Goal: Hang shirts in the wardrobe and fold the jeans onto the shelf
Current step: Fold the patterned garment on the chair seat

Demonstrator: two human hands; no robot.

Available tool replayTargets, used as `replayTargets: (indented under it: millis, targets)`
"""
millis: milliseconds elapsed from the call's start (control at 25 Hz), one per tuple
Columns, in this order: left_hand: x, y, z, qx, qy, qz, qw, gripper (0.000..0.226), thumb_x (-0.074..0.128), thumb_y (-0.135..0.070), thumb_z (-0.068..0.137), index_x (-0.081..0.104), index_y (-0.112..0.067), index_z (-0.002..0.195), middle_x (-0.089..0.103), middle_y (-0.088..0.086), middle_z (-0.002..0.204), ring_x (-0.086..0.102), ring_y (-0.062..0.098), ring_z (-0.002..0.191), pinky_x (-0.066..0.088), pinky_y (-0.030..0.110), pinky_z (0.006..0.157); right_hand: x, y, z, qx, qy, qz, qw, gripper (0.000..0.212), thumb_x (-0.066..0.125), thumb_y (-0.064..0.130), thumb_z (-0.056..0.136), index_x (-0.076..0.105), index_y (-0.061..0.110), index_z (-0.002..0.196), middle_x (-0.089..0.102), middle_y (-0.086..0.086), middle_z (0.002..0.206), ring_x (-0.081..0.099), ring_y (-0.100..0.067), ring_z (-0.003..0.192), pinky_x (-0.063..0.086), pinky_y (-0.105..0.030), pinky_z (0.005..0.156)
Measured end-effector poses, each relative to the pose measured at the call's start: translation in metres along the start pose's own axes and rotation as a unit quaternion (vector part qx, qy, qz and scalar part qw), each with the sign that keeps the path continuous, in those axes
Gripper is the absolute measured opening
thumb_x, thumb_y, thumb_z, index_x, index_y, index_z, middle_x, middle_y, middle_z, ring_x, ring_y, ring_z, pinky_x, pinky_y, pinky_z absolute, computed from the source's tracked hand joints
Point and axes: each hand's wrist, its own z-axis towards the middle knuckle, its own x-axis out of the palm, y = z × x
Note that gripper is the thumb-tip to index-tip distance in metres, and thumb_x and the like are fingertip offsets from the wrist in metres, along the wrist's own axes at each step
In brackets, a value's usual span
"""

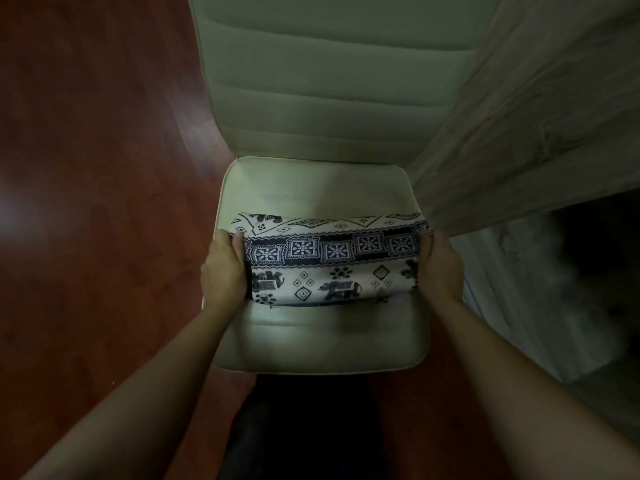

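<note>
Two bare forearms come in from the bottom corners and meet over a chair; between them, lowest in view, is a dark shape, too dim to tell.

The left hand (pixel 223 268) grips the left end of a folded patterned garment (pixel 332 261); its thumb lies on top of the cloth and its other fingers are hidden at the end of the bundle. The right hand (pixel 441 268) holds the right end the same way, with the thumb tip over the upper edge and the rest of the fingers out of sight behind the fabric; both hands are curled round the cloth, not spread.

The garment is white and navy, with a dark band of flower squares across the middle and a row of elephants and diamonds below it; it is folded into a long, flat bundle that stretches from hand to hand. It sits over the middle of the cream chair seat (pixel 311 188), closer to the near edge than to the ribbed chair back (pixel 329 81); a shadow runs under its near edge, and I cannot tell whether it rests on the seat or is raised just off it.

A red-brown wooden floor (pixel 86 168) fills the left side; a pale wood-grain panel (pixel 536 116) slants down at the right, touching or just beside the seat's far right corner, with a dark space beneath it.
</note>
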Motion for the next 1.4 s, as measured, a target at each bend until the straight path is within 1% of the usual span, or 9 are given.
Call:
replayTargets:
  millis: [120,240,400,640,800,920,1120,1240,1400]
  targets:
    - [0.000,-0.012,-0.010,0.017,-0.038,0.038,0.998,0.036,0.036,-0.038,0.098,0.048,-0.007,0.112,0.055,0.020,0.114,0.051,0.040,0.106,0.039,0.045,0.080,0.008,0.010,-0.013,-0.001,-0.005,-0.089,0.996,0.050,0.032,0.045,0.097,0.044,0.004,0.121,0.053,-0.020,0.120,0.051,-0.036,0.111,0.038,-0.039,0.091]
    - [0.008,-0.034,-0.030,0.148,-0.039,0.064,0.986,0.050,0.032,-0.034,0.099,0.030,-0.010,0.143,0.027,0.013,0.153,0.025,0.029,0.140,0.024,0.046,0.109,0.021,0.028,-0.036,-0.153,-0.001,-0.145,0.978,0.060,0.027,0.048,0.093,0.030,0.010,0.139,0.034,-0.015,0.148,0.030,-0.030,0.136,0.007,-0.040,0.114]
    - [0.040,-0.024,-0.043,0.339,0.081,0.233,0.908,0.056,0.009,-0.046,0.099,0.012,-0.019,0.148,0.009,0.002,0.155,0.011,0.025,0.142,0.010,0.050,0.110,0.054,0.022,-0.051,-0.301,0.123,-0.249,0.912,0.057,0.006,0.049,0.096,0.008,0.026,0.148,0.004,0.000,0.156,0.001,-0.016,0.143,-0.007,-0.042,0.113]
    - [0.057,-0.017,-0.036,0.299,0.175,0.302,0.888,0.059,-0.002,-0.052,0.093,-0.031,-0.030,0.139,-0.038,-0.007,0.145,-0.028,0.021,0.138,-0.016,0.043,0.110,0.068,0.014,-0.041,-0.241,0.202,-0.317,0.895,0.050,0.009,0.046,0.099,-0.022,0.036,0.136,-0.035,0.008,0.146,-0.034,-0.013,0.135,-0.023,-0.047,0.107]
    - [0.040,-0.018,-0.033,0.311,0.221,0.228,0.896,0.055,-0.003,-0.049,0.093,-0.019,-0.034,0.143,-0.028,-0.008,0.151,-0.024,0.018,0.140,-0.004,0.051,0.117,0.050,0.020,-0.042,-0.229,0.221,-0.186,0.929,0.054,0.025,0.039,0.101,-0.001,0.032,0.147,-0.014,0.007,0.156,-0.016,-0.012,0.142,-0.003,-0.050,0.118]
    - [0.029,-0.014,-0.035,0.282,0.149,0.122,0.940,0.050,0.025,-0.042,0.097,0.023,-0.036,0.147,0.003,0.007,0.159,0.004,0.028,0.146,0.011,0.056,0.112,0.033,0.008,-0.043,-0.119,0.115,-0.137,0.977,0.052,0.042,0.039,0.096,0.026,0.035,0.145,-0.003,-0.006,0.159,0.000,-0.027,0.146,0.015,-0.053,0.116]
    - [0.023,-0.030,-0.036,-0.084,0.054,-0.029,0.995,0.090,0.074,-0.049,0.072,0.027,-0.016,0.141,0.023,0.016,0.149,0.025,0.034,0.135,0.026,0.056,0.104,0.025,-0.005,-0.040,0.161,0.113,0.145,0.970,0.103,0.078,0.041,0.069,0.014,0.024,0.147,0.029,-0.010,0.151,0.032,-0.029,0.137,0.032,-0.036,0.108]
    - [0.022,-0.026,-0.015,-0.237,0.105,-0.068,0.963,0.111,0.085,-0.061,0.046,0.031,-0.009,0.127,0.043,0.020,0.130,0.047,0.037,0.115,0.044,0.051,0.092,0.026,-0.011,-0.032,0.194,0.152,0.172,0.954,0.087,0.080,0.037,0.070,0.033,0.010,0.139,0.050,-0.004,0.135,0.050,-0.023,0.122,0.037,-0.023,0.090]
    - [0.014,-0.021,-0.005,-0.168,0.162,-0.036,0.972,0.091,0.075,-0.074,0.041,0.053,-0.013,0.104,0.063,0.002,0.095,0.061,0.024,0.085,0.051,0.040,0.083,0.033,-0.009,-0.036,0.172,0.182,0.127,0.960,0.057,0.073,0.040,0.076,0.055,0.015,0.124,0.062,-0.007,0.124,0.058,-0.027,0.115,0.043,-0.034,0.097]
